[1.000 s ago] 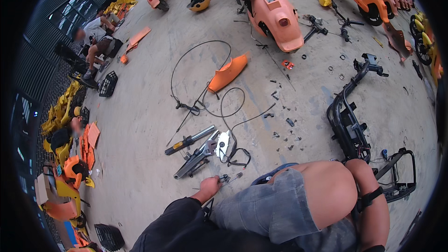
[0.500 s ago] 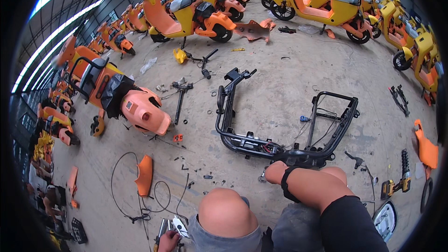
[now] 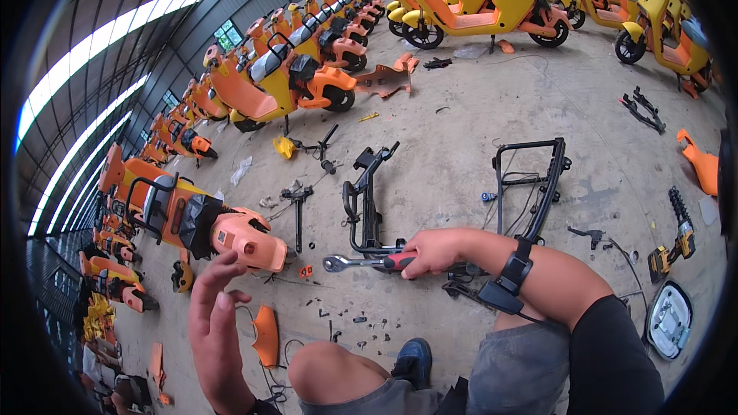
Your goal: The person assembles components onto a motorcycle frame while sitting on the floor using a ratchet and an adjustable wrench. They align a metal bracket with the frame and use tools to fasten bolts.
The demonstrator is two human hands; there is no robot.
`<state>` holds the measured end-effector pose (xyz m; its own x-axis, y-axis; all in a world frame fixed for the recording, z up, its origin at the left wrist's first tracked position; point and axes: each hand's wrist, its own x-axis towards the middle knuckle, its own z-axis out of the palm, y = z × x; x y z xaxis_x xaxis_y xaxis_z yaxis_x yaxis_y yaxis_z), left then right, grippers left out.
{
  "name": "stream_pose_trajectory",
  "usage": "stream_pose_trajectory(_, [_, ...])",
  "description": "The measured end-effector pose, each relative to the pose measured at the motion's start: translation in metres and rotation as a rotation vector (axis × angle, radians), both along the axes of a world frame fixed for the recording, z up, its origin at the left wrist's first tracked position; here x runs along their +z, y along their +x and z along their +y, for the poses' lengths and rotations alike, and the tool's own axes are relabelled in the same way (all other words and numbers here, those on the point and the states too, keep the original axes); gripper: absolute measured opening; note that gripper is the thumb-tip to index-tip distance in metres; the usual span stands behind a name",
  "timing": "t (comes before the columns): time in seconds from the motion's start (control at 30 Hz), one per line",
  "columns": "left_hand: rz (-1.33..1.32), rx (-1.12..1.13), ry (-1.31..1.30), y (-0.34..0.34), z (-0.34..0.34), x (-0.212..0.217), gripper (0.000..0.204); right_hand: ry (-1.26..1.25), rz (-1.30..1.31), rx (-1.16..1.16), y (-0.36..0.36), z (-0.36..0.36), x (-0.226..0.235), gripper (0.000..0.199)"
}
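Observation:
My right hand (image 3: 425, 254) is wrapped round the red and black handle of a ratchet wrench (image 3: 355, 263). The wrench lies level in the air, its round head pointing left, in front of the black scooter frame (image 3: 547, 198). My forearm covers the frame's lower middle. Raised at the left, my left hand (image 3: 212, 301) has its fingers apart and nothing in them. Behind its fingertips is the orange tail of a part-stripped scooter (image 3: 250, 240).
Small bolts and fittings (image 3: 360, 320) lie on the floor ahead of my knees, beside an orange panel (image 3: 266, 336). A yellow and black power drill (image 3: 673, 250) and a light-coloured shell part (image 3: 669, 320) lie at right. Rows of scooters (image 3: 477, 11) stand at the back.
My right hand has come up with the ratchet wrench now in plain view. My left hand has risen from the floor items at lower left, now empty. The view has turned somewhat.

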<state>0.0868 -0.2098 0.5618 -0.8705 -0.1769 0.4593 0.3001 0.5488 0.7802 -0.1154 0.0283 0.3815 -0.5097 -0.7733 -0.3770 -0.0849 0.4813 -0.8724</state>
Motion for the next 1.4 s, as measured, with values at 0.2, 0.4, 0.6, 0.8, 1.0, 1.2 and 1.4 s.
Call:
stream_pose_trajectory(0.2, [-0.091, -0.092, 0.796, -0.114, 0.006, -0.038, 0.045, -0.645, -0.212, -0.073, 0.043, 0.002, 0.042, 0.037])
stream_pose_trajectory(0.4, [-0.659, -0.213, 0.888, -0.133, 0.029, -0.111, 0.057, -0.71, -0.147, -0.244, 0.067, 0.017, 0.061, 0.035])
stream_pose_trajectory(0.6, [-0.473, -0.475, 0.795, -0.146, 0.041, -0.109, 0.069, -0.731, -0.483, -0.368, 0.057, 0.014, 0.039, 0.032])
stream_pose_trajectory(0.8, [-0.525, -0.51, 0.885, -0.138, 0.043, -0.108, 0.075, -0.691, -0.416, -0.304, 0.068, -0.003, 0.028, 0.03])
stream_pose_trajectory(1.0, [-0.502, -0.646, 0.757, -0.13, 0.05, -0.108, 0.071, -0.56, -0.155, -0.326, 0.08, -0.019, 0.021, 0.03])
stream_pose_trajectory(1.2, [-0.559, -0.682, 1.03, -0.121, 0.06, -0.105, 0.071, -0.543, -0.083, -0.311, 0.085, -0.02, 0.016, 0.034])
stream_pose_trajectory(1.4, [-0.602, -0.641, 1.207, -0.124, 0.058, -0.114, 0.066, -0.42, 0.549, -0.151, 0.057, -0.012, 0.0, 0.056])
